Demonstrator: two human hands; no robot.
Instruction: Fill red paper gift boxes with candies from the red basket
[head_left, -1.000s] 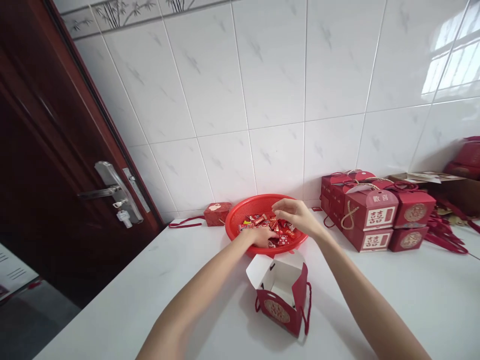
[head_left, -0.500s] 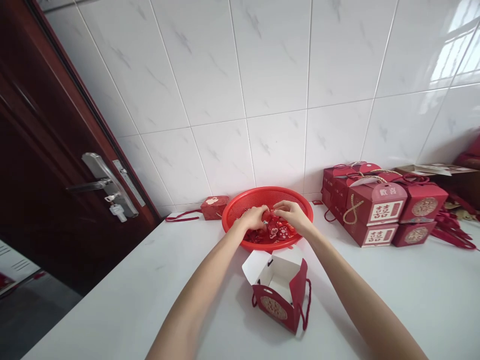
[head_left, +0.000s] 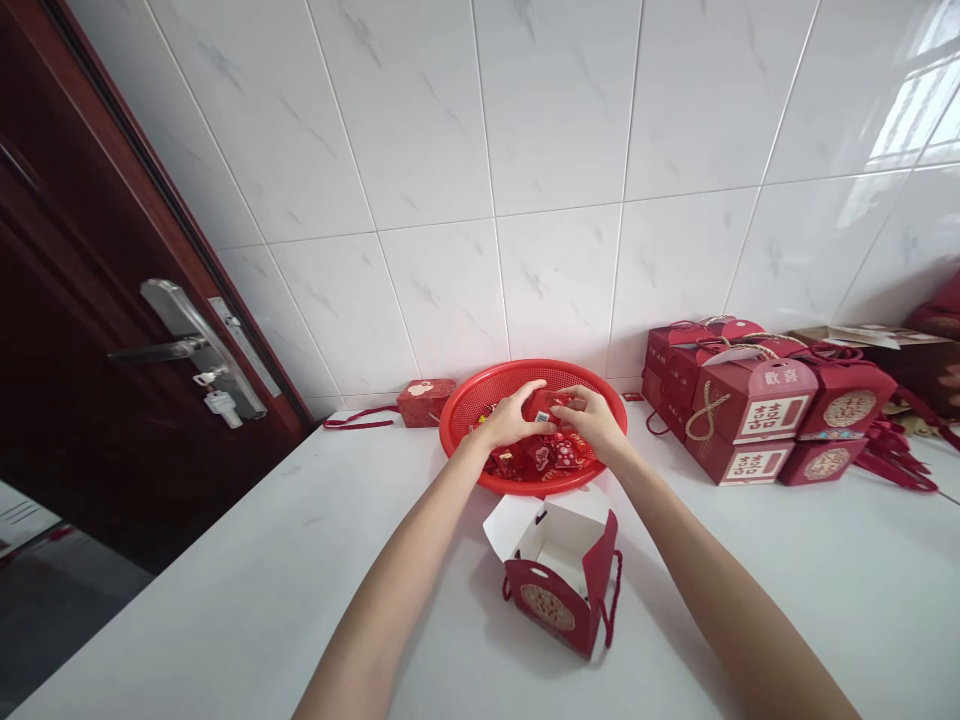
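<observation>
Over the red plastic basket (head_left: 466, 400), my left hand (head_left: 511, 420) holds a small red packet (head_left: 538, 406) with a white label between thumb and fingers. My right hand (head_left: 591, 420) pinches the same packet from its other side. Beneath them in the basket lie red-wrapped candies (head_left: 541, 458), partly covered by my hands. Closer to me, between my forearms, a dark red gift box (head_left: 559, 605) stands with its flaps up. Its white inside shows no contents, and red cord handles hang at its sides.
Closed red gift boxes (head_left: 757, 420) are stacked at the right against the tiled wall (head_left: 555, 280). A small red box (head_left: 424, 402) with a ribbon (head_left: 360, 418) sits left of the basket. A dark wooden door (head_left: 97, 300) with a key in its lock borders the white table (head_left: 315, 560).
My hands have come up from among the candies, with the red packet now showing between them. The view has tilted slightly. The gift box in front stands as before.
</observation>
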